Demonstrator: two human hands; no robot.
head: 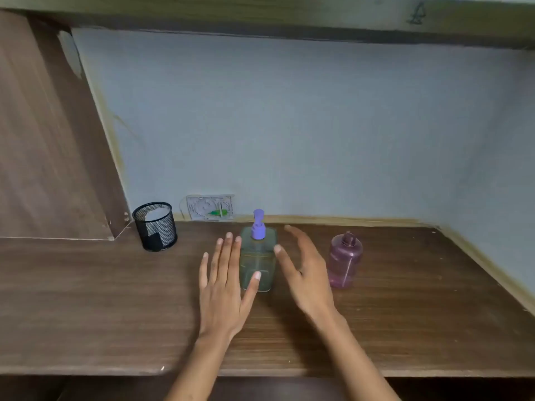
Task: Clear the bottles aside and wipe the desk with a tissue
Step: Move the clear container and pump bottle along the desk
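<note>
Grip wide on both: left hand (pixel 221 285) and right hand (pixel 307 273) flank the upright green square pump bottle with purple nozzle (pixel 257 259) mid brown wooden counter (pixel 101 299), fingers straight, holding nothing. Clearing step barely begun; translucent purple round bottle (pixel 344 260) stands just right. Next: clasp pump bottle, shift it aside.

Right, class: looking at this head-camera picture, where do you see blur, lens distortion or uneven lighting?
Head view: both the left hand and right hand are slightly motion-blurred beside the pump bottle; the wide lens bows the shelf edge and the desk; lighting is dim and soft, with only faint shadows; the purple bottle and mesh cup look soft, with no obvious glare.
</note>
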